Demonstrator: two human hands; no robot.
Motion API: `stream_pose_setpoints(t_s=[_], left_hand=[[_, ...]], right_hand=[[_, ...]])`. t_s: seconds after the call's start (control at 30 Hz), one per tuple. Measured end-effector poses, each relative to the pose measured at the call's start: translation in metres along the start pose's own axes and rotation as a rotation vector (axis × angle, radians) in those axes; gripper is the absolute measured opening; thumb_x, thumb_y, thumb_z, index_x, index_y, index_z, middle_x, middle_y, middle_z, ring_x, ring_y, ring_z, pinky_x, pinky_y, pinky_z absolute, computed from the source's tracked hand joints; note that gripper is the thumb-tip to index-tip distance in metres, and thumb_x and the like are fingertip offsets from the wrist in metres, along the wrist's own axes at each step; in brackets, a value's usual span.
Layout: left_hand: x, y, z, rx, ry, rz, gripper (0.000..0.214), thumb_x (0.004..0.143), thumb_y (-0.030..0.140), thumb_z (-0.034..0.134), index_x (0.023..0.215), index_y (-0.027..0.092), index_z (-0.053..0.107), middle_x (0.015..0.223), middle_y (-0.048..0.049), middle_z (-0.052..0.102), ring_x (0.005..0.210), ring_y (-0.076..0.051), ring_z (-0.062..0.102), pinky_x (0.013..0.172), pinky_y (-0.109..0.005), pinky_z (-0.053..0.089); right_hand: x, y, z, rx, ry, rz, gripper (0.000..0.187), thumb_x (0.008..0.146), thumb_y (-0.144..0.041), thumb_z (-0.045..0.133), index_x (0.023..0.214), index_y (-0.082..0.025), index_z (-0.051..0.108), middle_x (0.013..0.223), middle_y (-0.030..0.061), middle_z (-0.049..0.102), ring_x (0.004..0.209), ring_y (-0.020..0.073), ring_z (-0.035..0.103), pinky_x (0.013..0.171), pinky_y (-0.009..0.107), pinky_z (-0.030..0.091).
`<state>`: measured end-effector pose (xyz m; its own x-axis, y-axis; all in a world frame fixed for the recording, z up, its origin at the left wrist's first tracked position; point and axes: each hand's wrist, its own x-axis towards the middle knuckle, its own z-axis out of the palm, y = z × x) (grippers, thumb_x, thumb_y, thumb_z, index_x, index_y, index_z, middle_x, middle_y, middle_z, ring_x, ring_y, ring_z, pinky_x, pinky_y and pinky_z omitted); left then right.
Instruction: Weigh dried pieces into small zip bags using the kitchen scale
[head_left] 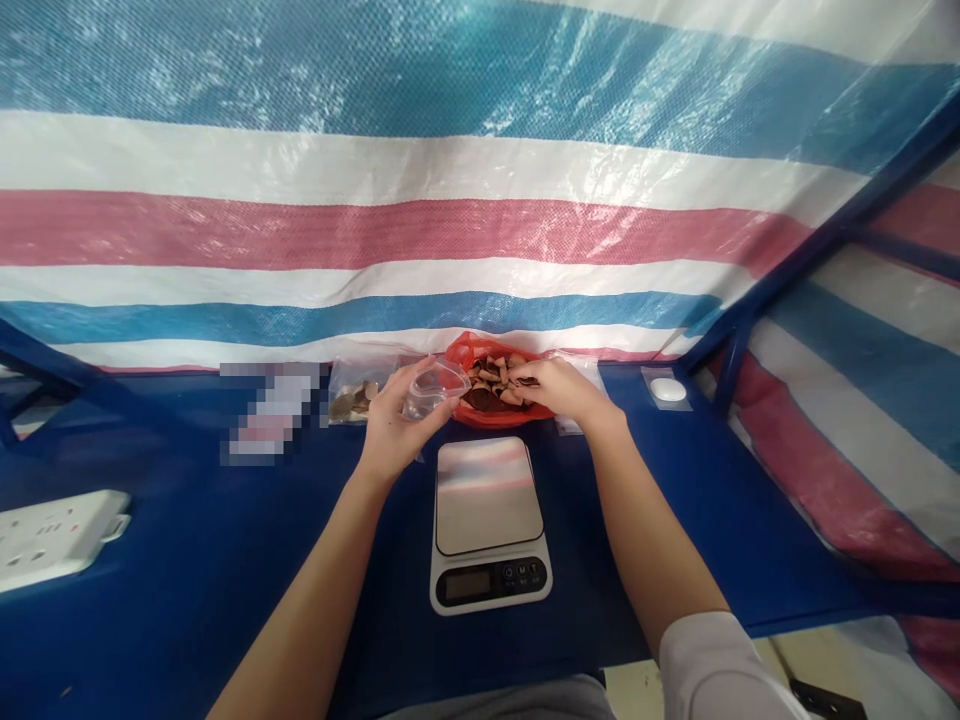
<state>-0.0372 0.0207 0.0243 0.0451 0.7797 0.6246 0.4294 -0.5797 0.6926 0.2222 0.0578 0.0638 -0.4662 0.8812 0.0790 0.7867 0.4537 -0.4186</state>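
My left hand (395, 418) holds a small clear plastic bag (433, 385) with its mouth open, just above the far edge of a digital kitchen scale (489, 520). My right hand (556, 388) reaches into a red plastic bag (469, 352) full of brown and tan pieces (491, 378), fingers pinched on some of them. The red bag lies at the back of the blue table (187, 580), right behind the scale. The scale's steel plate is bare.
A clear bag with tan pieces (352, 395) lies left of the red bag. A white power strip (56, 535) sits at the table's left edge, a small white oval object (667, 389) at the back right. A striped tarp (450, 200) walls the back and right.
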Motion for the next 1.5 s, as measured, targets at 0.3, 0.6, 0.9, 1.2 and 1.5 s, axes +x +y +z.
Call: stream_pose_setpoints(t_s=[0.3,0.6,0.9,1.2,1.5], left_hand=[[-0.012,-0.004,0.014,0.020,-0.032,-0.022,0.053,0.080,0.043,0.078,0.127,0.020,0.067,0.121,-0.0109,0.073,0.108,-0.027,0.068,0.098,-0.045,0.054],[-0.018,-0.010,0.012,0.038,-0.010,-0.030,0.053,0.081,0.043,0.077,0.128,0.019,0.067,0.120,-0.0103,0.073,0.106,-0.026,0.066,0.099,-0.045,0.052],[-0.018,-0.005,0.013,0.041,-0.022,-0.047,0.051,0.082,0.044,0.076,0.127,0.020,0.067,0.120,-0.0098,0.073,0.109,-0.026,0.067,0.103,-0.047,0.051],[-0.019,-0.007,0.014,0.000,-0.032,-0.072,0.054,0.082,0.044,0.076,0.129,0.020,0.066,0.122,-0.0119,0.072,0.101,-0.025,0.069,0.098,-0.046,0.054],[-0.020,-0.006,0.013,-0.001,-0.038,-0.067,0.053,0.082,0.045,0.075,0.128,0.020,0.066,0.121,-0.0112,0.073,0.106,-0.026,0.069,0.101,-0.046,0.052]], right_hand=[[-0.003,0.008,0.001,-0.023,-0.085,0.066,0.016,0.089,-0.023,0.065,0.094,-0.022,0.080,0.095,0.0033,0.077,0.075,0.0151,0.064,0.065,0.025,0.037],[0.001,0.005,0.007,-0.136,-0.069,0.018,0.017,0.094,-0.026,0.063,0.094,-0.021,0.079,0.104,0.0056,0.077,0.089,0.0183,0.068,0.072,0.027,0.042],[0.007,-0.011,0.023,-0.288,-0.109,0.027,0.025,0.095,-0.020,0.056,0.106,-0.022,0.078,0.111,0.0091,0.075,0.099,0.0249,0.070,0.079,0.031,0.048],[0.010,-0.002,0.032,-0.299,-0.109,0.000,0.026,0.093,-0.015,0.057,0.109,-0.020,0.077,0.116,0.0101,0.075,0.110,0.0259,0.067,0.086,0.031,0.050],[0.009,-0.006,0.028,-0.330,-0.071,0.085,0.030,0.097,-0.022,0.052,0.113,-0.023,0.078,0.115,0.0105,0.075,0.100,0.0260,0.070,0.079,0.032,0.050]])
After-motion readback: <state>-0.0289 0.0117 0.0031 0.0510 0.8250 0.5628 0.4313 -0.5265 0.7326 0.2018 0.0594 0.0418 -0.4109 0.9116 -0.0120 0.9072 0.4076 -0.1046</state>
